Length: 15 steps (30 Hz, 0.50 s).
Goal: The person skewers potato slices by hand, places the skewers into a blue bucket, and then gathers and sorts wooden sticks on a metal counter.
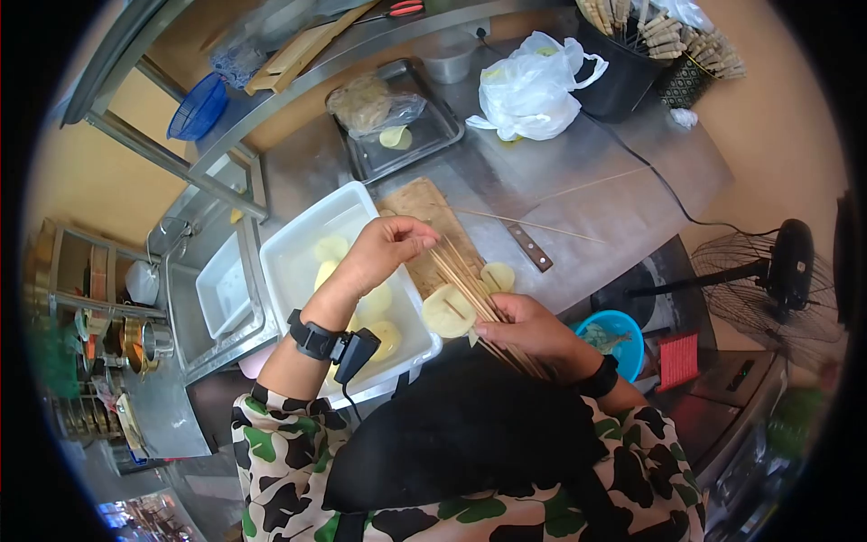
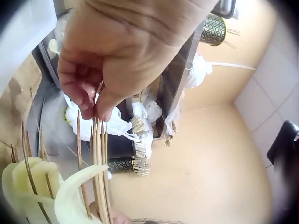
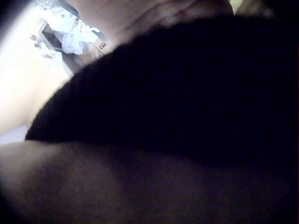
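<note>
My right hand (image 1: 533,327) grips a bundle of thin wooden skewers (image 1: 465,278), their points fanned upward. Thin pale yellow round slices (image 1: 449,310) are threaded on some of these skewers beside the fingers; one slice (image 2: 77,193) curls in the left wrist view. Above the bundle, my left hand (image 1: 386,253) pinches a skewer tip between thumb and fingertips, clearest in the left wrist view (image 2: 103,109). Beneath the left forearm, a white tub (image 1: 361,194) holds more slices (image 1: 384,339) in liquid. A dark band and skin fill most of the right wrist view.
A wooden cutting board (image 1: 415,194) lies beyond the hands, with a knife handle (image 1: 530,247) and loose skewers (image 1: 542,226) to its right. Farther back are a dark metal tray (image 1: 442,135) and a white plastic bag (image 1: 533,90). A fan (image 1: 786,271) stands at right.
</note>
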Available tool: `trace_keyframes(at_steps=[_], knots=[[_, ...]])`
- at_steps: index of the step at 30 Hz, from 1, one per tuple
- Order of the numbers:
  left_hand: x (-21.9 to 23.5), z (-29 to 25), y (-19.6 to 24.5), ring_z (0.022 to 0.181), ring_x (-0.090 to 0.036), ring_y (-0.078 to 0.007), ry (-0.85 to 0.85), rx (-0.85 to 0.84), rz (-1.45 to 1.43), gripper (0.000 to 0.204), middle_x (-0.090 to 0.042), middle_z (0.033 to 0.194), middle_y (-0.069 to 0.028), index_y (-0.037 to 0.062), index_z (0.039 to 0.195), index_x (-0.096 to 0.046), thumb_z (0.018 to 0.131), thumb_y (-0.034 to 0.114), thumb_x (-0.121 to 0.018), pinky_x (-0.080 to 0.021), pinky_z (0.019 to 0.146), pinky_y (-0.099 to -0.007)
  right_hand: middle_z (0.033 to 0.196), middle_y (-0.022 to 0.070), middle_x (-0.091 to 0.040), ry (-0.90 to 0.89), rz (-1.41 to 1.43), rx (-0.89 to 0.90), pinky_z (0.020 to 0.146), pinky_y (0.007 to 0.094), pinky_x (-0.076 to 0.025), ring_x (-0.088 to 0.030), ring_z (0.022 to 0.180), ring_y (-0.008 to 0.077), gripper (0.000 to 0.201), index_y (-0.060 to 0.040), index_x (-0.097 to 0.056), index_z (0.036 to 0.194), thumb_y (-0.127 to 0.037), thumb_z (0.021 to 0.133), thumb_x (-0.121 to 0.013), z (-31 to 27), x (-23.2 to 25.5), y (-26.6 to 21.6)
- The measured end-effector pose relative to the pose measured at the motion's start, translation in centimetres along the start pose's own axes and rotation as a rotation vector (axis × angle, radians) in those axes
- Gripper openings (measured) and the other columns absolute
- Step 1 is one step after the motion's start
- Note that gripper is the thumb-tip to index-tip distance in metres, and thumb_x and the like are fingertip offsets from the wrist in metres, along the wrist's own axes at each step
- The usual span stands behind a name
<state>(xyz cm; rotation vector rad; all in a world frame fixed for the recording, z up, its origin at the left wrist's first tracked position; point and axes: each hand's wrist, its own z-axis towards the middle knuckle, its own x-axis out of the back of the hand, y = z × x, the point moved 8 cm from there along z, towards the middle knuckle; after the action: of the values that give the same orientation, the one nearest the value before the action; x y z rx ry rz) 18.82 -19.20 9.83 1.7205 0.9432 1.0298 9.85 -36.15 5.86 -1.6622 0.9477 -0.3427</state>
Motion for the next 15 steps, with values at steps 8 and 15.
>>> trace_keyframes(at_steps=[8, 15], knots=[[-0.1, -0.4, 0.1, 0.071, -0.047, -0.005, -0.017, -0.034, -0.009, 0.006, -0.056, 0.077, 0.0041, 0.0041, 0.087, -0.06, 0.087, 0.01, -0.06, -0.041, 0.065, -0.0202, 0.07, -0.0035, -0.05, -0.033, -0.006, -0.019, 0.052, 0.0197, -0.037, -0.045, 0.059, 0.0035, 0.017, -0.0032, -0.056, 0.091, -0.019, 0.087, -0.06, 0.2, -0.6, -0.4], [1.2, -0.2, 1.7, 0.071, -0.046, -0.0053, 0.107, -0.235, 0.05, 0.006, -0.054, 0.078, 0.0033, 0.0053, 0.087, -0.057, 0.089, 0.011, -0.057, -0.041, 0.066, -0.0211, 0.069, -0.0046, -0.05, -0.013, 0.016, -0.067, 0.051, 0.0192, -0.036, -0.044, 0.059, 0.0028, 0.018, -0.004, -0.056, 0.089, -0.02, 0.087, -0.062, -0.1, -0.3, -0.7]])
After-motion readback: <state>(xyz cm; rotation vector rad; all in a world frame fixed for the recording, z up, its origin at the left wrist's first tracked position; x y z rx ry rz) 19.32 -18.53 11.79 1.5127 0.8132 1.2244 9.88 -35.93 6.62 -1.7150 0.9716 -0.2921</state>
